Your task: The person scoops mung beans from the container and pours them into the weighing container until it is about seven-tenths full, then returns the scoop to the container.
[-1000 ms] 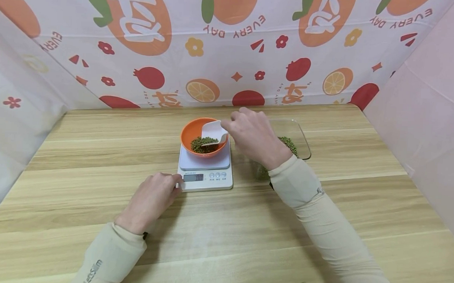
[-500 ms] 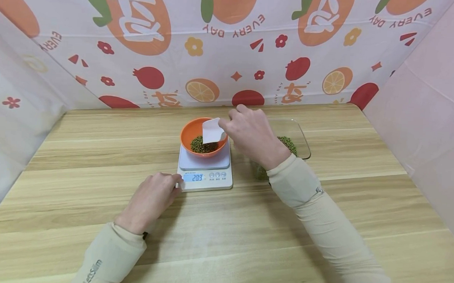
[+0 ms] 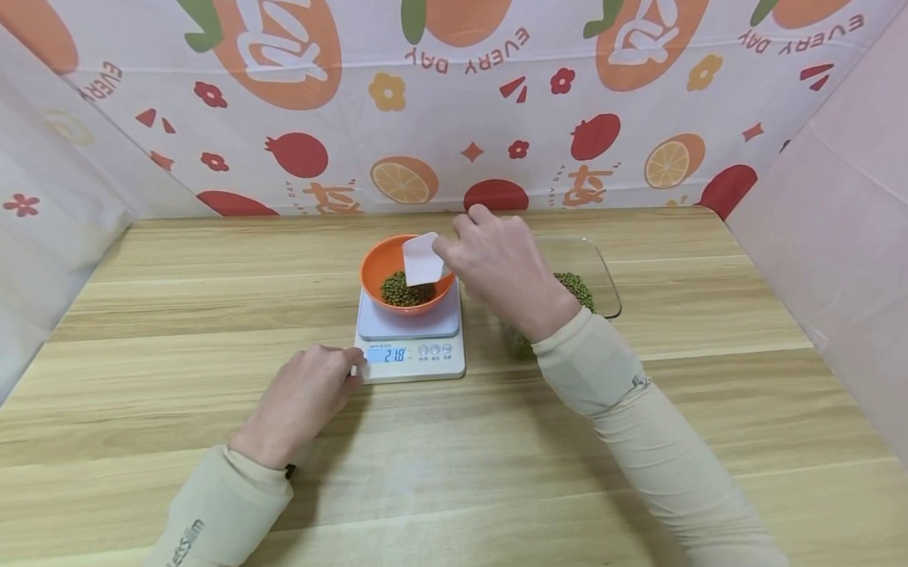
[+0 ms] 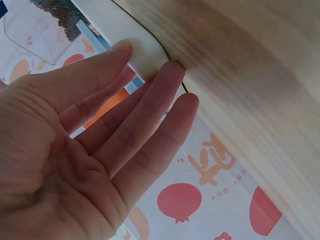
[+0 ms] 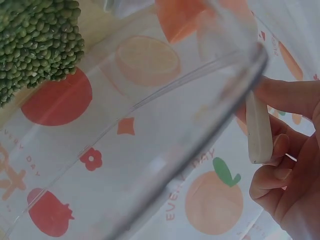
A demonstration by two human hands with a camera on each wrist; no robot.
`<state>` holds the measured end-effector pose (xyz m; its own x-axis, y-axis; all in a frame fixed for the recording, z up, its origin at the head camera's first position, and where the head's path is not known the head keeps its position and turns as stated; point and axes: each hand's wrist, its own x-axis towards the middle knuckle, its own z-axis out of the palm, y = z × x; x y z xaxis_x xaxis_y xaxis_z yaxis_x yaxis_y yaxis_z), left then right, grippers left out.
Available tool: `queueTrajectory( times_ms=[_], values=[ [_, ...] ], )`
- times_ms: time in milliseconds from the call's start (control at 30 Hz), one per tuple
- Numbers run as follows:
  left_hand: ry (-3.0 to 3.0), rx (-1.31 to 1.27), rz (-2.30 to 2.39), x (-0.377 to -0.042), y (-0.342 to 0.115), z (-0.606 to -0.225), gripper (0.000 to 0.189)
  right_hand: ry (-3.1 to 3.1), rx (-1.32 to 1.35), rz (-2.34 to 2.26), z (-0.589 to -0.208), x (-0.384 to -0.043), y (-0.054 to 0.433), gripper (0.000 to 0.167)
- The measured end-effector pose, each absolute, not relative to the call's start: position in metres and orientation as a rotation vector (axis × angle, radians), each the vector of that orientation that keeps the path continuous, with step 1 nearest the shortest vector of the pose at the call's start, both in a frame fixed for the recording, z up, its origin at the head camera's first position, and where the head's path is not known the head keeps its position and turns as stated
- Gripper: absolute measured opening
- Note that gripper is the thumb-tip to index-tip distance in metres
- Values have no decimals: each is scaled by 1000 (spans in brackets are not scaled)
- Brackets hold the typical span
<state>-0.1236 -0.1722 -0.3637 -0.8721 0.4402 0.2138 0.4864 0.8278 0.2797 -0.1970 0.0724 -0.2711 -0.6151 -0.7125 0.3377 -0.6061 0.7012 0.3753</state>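
In the head view, my right hand [image 3: 503, 277] holds a white scoop [image 3: 422, 260] tilted over an orange bowl [image 3: 380, 260]. Its pale handle [image 5: 260, 130] sits between the thumb and curled fingers in the right wrist view. Green mung beans [image 3: 404, 292] lie heaped in the bowl, which stands on a white kitchen scale [image 3: 392, 325]. The lit display [image 3: 386, 355] reads about 21.8. My left hand [image 3: 300, 403] grips the scale's front left corner. In the left wrist view, the thumb [image 4: 100, 70] lies against the scale's edge, the other fingers beside it.
Right of the scale, a clear glass container [image 3: 610, 281] holds more mung beans [image 3: 576, 289], partly hidden behind the right hand and forearm. A fruit-printed cloth [image 3: 429, 132] hangs behind the wooden table [image 3: 447, 483].
The scoop has tipped further over the bowl, its back now facing up, then shifted slightly. The display, dim before, lit up at 20.9 and rose to 21.8. The left hand has stayed put.
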Motion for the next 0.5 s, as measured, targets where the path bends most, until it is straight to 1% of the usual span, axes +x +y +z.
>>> queueTrajectory(
  times_ms=[500],
  values=[
    [-2870,-735,-502,-124,-173,-363,12,-2466,1017,-327,-268,-198,72,27]
  ],
)
